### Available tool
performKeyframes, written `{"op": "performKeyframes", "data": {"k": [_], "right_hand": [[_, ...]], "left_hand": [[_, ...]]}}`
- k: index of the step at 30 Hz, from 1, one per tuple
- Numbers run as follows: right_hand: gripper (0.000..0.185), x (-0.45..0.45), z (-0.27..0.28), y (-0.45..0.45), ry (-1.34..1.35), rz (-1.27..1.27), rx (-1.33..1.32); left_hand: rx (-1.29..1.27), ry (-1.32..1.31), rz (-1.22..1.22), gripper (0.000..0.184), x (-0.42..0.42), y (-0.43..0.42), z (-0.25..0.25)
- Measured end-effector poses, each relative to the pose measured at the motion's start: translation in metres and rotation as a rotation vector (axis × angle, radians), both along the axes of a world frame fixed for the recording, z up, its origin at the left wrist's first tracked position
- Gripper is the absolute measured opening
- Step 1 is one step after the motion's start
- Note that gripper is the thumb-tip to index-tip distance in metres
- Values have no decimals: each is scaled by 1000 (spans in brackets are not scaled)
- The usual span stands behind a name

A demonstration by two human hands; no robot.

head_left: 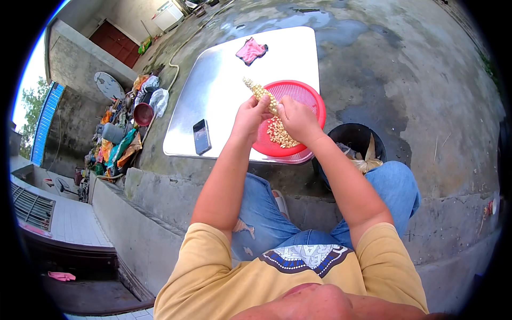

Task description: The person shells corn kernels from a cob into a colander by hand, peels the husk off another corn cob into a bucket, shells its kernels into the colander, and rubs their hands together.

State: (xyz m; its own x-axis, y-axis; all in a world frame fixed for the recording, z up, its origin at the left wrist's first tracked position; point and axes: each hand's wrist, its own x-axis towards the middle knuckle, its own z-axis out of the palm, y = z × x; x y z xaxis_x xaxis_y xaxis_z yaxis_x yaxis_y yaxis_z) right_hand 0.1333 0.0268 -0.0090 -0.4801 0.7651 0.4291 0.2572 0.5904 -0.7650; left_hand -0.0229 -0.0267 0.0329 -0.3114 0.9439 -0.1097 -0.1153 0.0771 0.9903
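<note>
An ear of corn point(259, 92) with pale kernels is held above a red plastic basket point(318, 106). My left hand point(250, 116) is closed around the cob from the left side. From the right, my right hand point(296, 120) grips the cob's lower end, its thumb pressed against the kernels. Loose corn kernels point(281, 133) lie in a heap in the basket under my hands. The basket rests on the near right part of a shiny metal table point(213, 80).
On the table lie a smartphone point(201, 137) near the left edge and a pink cloth point(251, 51) at the far side. A black bucket point(352, 133) with husks point(368, 160) stands by my right knee. Piled clutter point(120, 133) and a hose point(173, 69) lie left.
</note>
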Motion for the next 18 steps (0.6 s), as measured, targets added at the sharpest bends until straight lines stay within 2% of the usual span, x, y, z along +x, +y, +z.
{"op": "performKeyframes", "data": {"k": [2, 5, 11, 14, 18], "right_hand": [[25, 0, 2, -5, -35, -47, 30], [25, -2, -4, -3, 63, -82, -53], [33, -2, -6, 8, 254, 14, -167], [37, 4, 5, 5, 171, 66, -255], [32, 1, -5, 9, 148, 42, -145]], "left_hand": [[-14, -1, 14, 37, 2, 0, 0], [-14, -53, 4, 37, 4, -1, 1], [9, -12, -23, 37, -1, 1, 0], [-4, 33, -18, 37, 4, 0, 5], [-14, 85, -35, 36, 7, -1, 6]]}}
